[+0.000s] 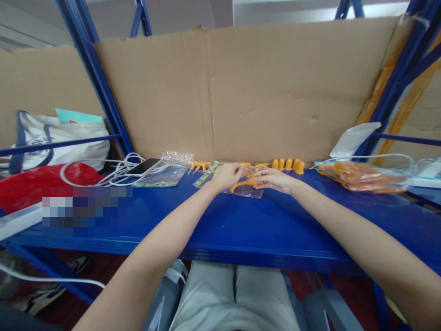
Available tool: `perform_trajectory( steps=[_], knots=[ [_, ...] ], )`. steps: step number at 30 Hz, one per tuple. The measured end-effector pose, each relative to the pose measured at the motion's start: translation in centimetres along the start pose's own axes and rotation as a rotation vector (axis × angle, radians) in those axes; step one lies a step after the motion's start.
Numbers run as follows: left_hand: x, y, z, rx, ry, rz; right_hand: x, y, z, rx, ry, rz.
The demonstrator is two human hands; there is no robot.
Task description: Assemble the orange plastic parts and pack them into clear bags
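My left hand and my right hand meet over a clear plastic bag lying on the blue shelf. Both are closed in a pinch around small orange plastic pieces. An orange toothed strip lies across the bag between the two hands, and the right hand's fingers touch its end. A row of small orange finger-shaped caps stands just behind the right hand. More orange pieces lie behind the left hand.
A brown cardboard sheet forms the back wall. Left: a phone with white cables, an empty clear bag, a red bag, a white tote. Right: a bag full of orange parts and a white pouch.
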State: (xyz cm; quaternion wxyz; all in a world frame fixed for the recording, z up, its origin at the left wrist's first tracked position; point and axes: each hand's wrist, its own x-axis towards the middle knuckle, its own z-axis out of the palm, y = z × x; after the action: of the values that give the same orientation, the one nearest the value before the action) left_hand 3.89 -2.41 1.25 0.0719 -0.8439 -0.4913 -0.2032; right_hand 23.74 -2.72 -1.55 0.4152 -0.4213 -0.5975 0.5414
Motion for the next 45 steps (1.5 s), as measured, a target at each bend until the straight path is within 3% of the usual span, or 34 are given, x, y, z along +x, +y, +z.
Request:
perform_trajectory(
  steps=[3, 6, 11, 16, 21, 28, 37, 45],
  knots=[
    [0.3, -3.1, -1.3, 0.089, 0.001, -0.319, 0.1, 0.1, 0.1, 0.019, 0.002, -0.002],
    [-0.1, -6.3, -2.1, 0.114, -0.078, -0.526, 0.1, 0.0, 0.2, 0.032, 0.027, 0.024],
    [-0.8, -8.9, -1.9, 0.030, -0.342, -0.560, 0.0, 0.0, 0.3, 0.040, 0.049, 0.045],
    [-0.1, -7.7, -1.1, -0.037, -0.515, -0.459, 0.2, 0.2, 0.0, 0.031, 0.023, 0.068],
    [0.0, -5.4, -0.8, -0.294, -0.526, -0.350, -0.3, -0.1, -0.1, 0.047, -0.031, 0.053],
    [-0.2, -4.5, -0.8, -0.601, -0.567, -0.399, -0.7, -0.2, 0.2, 0.020, -0.020, 0.054],
    [0.2, -5.6, -0.6, -0.714, -0.569, -0.513, -1.8, -0.6, 0.3, -0.083, -0.162, 0.116],
    [0.2, -5.8, -0.5, -0.710, -0.556, -0.523, -1.6, -0.4, 1.4, -0.151, -0.122, 0.009]
  ],
)
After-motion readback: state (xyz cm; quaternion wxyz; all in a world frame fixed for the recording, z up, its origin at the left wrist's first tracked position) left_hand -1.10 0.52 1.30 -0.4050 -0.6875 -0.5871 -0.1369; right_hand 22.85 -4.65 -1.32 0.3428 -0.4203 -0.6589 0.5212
